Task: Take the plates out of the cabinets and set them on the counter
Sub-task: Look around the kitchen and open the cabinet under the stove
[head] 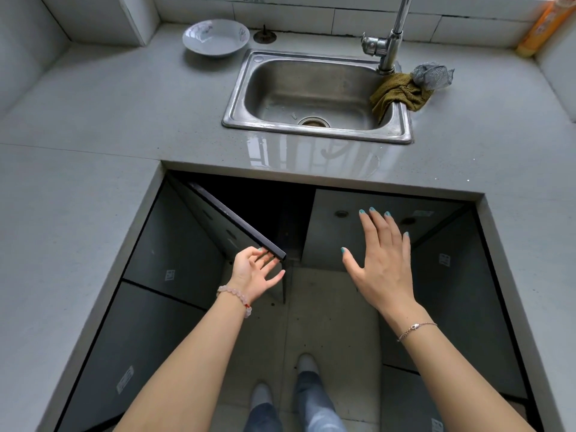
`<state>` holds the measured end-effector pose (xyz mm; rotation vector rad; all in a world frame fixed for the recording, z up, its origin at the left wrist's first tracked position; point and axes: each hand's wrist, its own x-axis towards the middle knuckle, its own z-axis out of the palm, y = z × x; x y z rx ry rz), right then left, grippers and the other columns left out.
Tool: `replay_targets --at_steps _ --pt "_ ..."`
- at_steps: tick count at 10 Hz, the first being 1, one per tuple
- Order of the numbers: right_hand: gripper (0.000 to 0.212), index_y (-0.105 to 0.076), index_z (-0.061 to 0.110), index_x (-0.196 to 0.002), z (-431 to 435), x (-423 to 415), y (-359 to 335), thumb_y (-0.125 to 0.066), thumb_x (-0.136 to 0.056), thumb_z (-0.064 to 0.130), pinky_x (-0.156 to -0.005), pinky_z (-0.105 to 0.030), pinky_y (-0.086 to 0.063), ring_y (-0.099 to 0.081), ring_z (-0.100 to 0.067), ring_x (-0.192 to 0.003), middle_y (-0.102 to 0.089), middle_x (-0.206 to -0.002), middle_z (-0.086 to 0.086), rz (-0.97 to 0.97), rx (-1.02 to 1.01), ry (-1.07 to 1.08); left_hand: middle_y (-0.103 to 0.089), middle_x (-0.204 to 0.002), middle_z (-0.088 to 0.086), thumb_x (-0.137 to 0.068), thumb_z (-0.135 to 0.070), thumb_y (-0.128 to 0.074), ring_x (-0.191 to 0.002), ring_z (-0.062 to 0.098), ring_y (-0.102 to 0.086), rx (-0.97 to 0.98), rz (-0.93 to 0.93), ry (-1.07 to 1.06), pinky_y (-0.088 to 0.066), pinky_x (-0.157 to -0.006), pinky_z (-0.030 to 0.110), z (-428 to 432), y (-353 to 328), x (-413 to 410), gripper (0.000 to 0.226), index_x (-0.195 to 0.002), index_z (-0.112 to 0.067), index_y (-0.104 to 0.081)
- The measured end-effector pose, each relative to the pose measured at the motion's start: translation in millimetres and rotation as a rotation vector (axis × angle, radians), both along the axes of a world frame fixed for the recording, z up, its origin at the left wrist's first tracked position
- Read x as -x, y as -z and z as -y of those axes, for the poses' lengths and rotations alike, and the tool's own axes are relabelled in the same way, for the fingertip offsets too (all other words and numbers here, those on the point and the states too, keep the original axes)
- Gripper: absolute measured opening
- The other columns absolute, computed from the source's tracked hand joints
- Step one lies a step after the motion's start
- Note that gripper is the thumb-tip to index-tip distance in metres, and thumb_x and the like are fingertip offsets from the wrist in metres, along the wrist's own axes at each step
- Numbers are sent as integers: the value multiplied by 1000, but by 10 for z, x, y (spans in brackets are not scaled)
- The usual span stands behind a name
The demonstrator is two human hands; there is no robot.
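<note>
Plates were not to be seen in the cabinet; the opening behind the left cabinet door (237, 222) was dark, and whether anything sat on a shelf in there could not be told; the only crockery in view, a white patterned dish (215, 37), stood on the counter (93, 120) just beyond the far left corner of the sink (314, 132).

The left hand (255, 275) was relaxed, palm up, its fingertips touching the free edge of the swung-out door without closing round it; the right hand (383, 260) was released, fingers spread, in front of the closed right cabinet door (330, 232), holding nothing; whether it touched the panel could not be told.

Several things could go wrong from here. With only fingertips on it, the door might drift back against a reaching arm. The dark interior would probably mean reaching by feel, so a plate might be caught by its rim alone and slip, or a stack be knocked. A wet patch (311, 154) lay on the counter directly above the opening, in front of the sink; a plate set there could slide. The counter's overhang could also catch a plate lifted out too steeply.
</note>
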<state>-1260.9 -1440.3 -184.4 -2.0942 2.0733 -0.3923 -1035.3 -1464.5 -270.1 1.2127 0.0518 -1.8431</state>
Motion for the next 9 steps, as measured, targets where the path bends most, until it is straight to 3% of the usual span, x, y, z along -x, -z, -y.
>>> replay_targets --at_steps 6,9 --pt "68 -23 18 -147 -303 -340 -89 -49 -89 42 -115 -54 -13 -8 -22 -145 -24 -154 -2 -3 31 2 -62 -111 8 -82 -12 -38 -99 24 -59 -69 176 48 -44 -87 46 -588 -76 -651 27 -105 -12 -53" --pt "68 -23 18 -147 -72 -319 -120 -49 -89 42 -116 -54 -12 -8 -22 -145 -24 -153 -1 9 39 -13 -58 -120 9 -83 -12 -42 -105 23 -57 -46 62 68 -39 -96 55 -206 -160 -237 26 -104 -7 -56"
